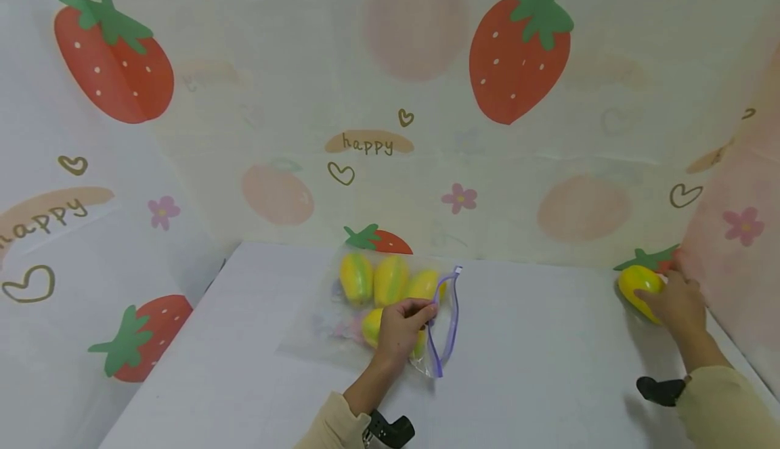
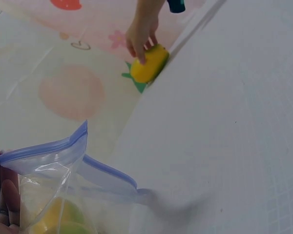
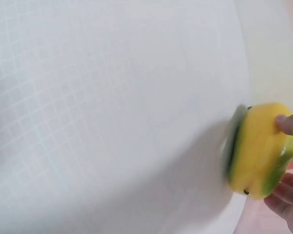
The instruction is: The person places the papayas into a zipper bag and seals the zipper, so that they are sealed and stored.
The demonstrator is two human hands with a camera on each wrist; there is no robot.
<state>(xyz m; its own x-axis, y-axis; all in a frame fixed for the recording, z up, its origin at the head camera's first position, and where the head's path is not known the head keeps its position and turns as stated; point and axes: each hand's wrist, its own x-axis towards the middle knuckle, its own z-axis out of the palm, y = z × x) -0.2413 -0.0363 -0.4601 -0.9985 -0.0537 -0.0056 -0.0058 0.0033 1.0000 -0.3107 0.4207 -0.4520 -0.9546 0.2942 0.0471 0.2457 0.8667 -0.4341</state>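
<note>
My left hand (image 1: 397, 332) pinches the open mouth of a clear zip bag (image 1: 305, 340) with a purple zip strip. Several yellow-and-green star fruits (image 1: 390, 278) lie inside the bag, partly covered by my hand in the head view. At the far right of the table, my right hand (image 1: 682, 303) grips another star fruit (image 1: 640, 283). The right wrist view shows its ribbed yellow sides with green edges; the thumb lies on one side of this star fruit (image 3: 261, 151) and the fingers on the other.
The bag lies on a white table (image 1: 524, 347). Behind it and at the sides hang sheets (image 1: 414, 97) printed with strawberries, hearts and flowers. The right-hand star fruit is close to the table's back right corner, near the sheet.
</note>
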